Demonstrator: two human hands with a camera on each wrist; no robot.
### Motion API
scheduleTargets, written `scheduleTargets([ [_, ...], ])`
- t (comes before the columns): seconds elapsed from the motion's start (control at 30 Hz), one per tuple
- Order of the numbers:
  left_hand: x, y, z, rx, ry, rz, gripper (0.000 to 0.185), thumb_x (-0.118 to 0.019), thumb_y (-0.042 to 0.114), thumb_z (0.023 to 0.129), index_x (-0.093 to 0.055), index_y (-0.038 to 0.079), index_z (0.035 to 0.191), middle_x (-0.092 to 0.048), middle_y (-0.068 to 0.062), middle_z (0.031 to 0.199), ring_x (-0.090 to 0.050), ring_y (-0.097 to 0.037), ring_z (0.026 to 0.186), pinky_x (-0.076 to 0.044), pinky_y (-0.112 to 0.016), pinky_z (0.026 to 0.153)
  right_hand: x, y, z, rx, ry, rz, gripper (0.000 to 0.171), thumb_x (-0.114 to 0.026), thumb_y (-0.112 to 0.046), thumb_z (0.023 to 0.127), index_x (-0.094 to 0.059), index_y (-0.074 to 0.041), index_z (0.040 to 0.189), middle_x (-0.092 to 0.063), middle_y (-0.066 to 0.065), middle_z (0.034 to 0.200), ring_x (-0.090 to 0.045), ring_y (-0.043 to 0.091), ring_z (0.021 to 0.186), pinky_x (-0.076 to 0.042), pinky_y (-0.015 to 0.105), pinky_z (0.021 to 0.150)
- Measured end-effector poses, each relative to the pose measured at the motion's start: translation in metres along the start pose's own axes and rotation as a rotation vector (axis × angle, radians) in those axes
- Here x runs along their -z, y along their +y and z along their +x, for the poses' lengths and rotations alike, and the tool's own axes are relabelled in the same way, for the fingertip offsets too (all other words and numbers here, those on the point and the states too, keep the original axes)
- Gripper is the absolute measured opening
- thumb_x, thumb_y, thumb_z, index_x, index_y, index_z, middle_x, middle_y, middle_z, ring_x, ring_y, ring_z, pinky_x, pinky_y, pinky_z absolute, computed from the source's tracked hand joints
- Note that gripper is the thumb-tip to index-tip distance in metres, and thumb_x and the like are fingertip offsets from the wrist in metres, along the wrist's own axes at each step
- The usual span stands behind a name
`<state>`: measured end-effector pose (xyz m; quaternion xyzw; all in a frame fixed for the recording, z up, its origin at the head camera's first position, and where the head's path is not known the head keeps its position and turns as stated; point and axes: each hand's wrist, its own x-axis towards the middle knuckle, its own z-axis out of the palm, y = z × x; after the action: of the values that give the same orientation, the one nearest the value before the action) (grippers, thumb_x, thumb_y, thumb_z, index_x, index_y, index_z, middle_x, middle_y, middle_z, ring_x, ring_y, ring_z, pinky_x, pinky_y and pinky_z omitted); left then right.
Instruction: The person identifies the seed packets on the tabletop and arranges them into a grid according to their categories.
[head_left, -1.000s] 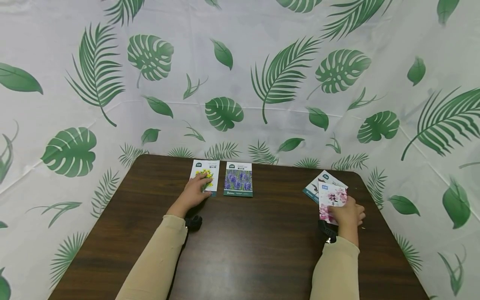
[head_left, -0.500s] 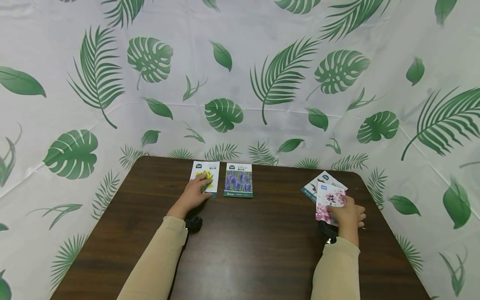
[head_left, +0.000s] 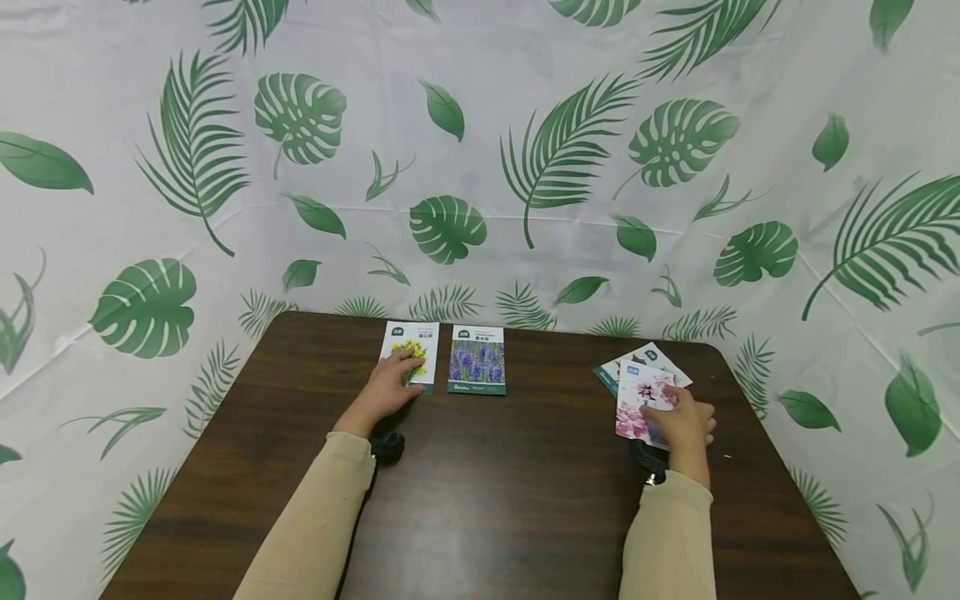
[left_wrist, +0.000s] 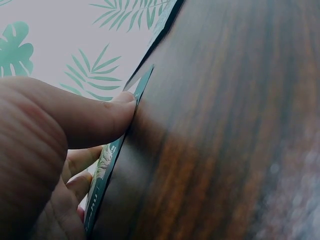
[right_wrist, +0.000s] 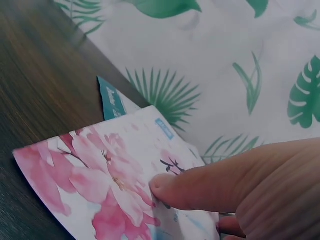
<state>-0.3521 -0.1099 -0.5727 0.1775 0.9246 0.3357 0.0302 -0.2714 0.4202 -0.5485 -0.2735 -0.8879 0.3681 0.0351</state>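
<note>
— What's different at the right hand (head_left: pixel 684 423)?
— It holds the pink flower packet (head_left: pixel 638 400), thumb (right_wrist: pixel 200 185) curled on its face, and hand and packet have slid a little to its left, toward the middle of the table, compared with a second ago. The packet now covers more of the other packets (head_left: pixel 651 357) fanned just beyond its fingers.
— So the packet is on its way out of that pile?
— I judge so; it looks lifted off the fan and drawn inward.
— And the left hand (head_left: pixel 387 387)?
— Unmoved. Its fingers lie flat on the yellow flower packet (head_left: pixel 414 339), thumb (left_wrist: pixel 95 120) against the packet's edge, pressing it to the table (head_left: pixel 480 492).
— What lies past that?
— Just to the right of it, the purple flower packet (head_left: pixel 477 359), apart from the yellow one.
— Room to move?
— Bare wood between the purple packet and the right hand. The table's far edge is close beyond both rows, and its right edge is near the right hand's outer side.
</note>
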Motion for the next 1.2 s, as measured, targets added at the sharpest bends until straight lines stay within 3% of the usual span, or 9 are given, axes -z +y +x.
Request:
scheduleTargets([
  [0.37,-0.004,0.000,-0.001,0.011,-0.011,-0.002,0.059,-0.074,0.017,0.105,-0.056,0.004,0.159,-0.034,-0.023,0.176,-0.018,-0.049,0.168,-0.012,-0.070,0.136,-0.016,-0.011,-0.003,0.057,-0.071,-0.027,0.073,-0.081,-0.029,0.095,-0.051,-0.001,0.155,-0.018,0.048,0.157,-0.019,0.064,0.145,-0.031,0.079,0.120],
  [0.7,-0.002,0.000,-0.002,0.011,-0.007,-0.006,0.058,-0.074,0.017,0.105,-0.056,0.004,0.159,-0.035,-0.024,0.176,-0.019,-0.049,0.168,-0.012,-0.071,0.136,-0.029,-0.029,-0.002,0.093,-0.127,-0.074,0.073,-0.080,-0.030,0.096,-0.051,-0.001,0.156,-0.014,0.046,0.161,-0.018,0.063,0.146,-0.033,0.081,0.121],
  [0.97,-0.001,-0.001,-0.001,0.012,-0.005,-0.003,0.058,-0.073,0.017,0.105,-0.056,0.004,0.159,-0.034,-0.023,0.176,-0.018,-0.049,0.168,-0.011,-0.070,0.136,-0.045,-0.043,-0.004,0.203,-0.128,-0.138,0.069,-0.083,-0.032,0.094,-0.058,0.001,0.149,-0.028,0.046,0.155,-0.024,0.063,0.141,-0.036,0.078,0.117],
  [1.2,0.000,0.000,-0.001,0.017,-0.005,-0.002,0.058,-0.074,0.017,0.105,-0.056,0.004,0.159,-0.034,-0.023,0.176,-0.018,-0.048,0.168,-0.011,-0.070,0.137,-0.063,-0.058,-0.010,0.298,-0.132,-0.181,0.066,-0.085,-0.031,0.091,-0.062,0.001,0.143,-0.034,0.044,0.154,-0.026,0.062,0.144,-0.030,0.077,0.119],
])
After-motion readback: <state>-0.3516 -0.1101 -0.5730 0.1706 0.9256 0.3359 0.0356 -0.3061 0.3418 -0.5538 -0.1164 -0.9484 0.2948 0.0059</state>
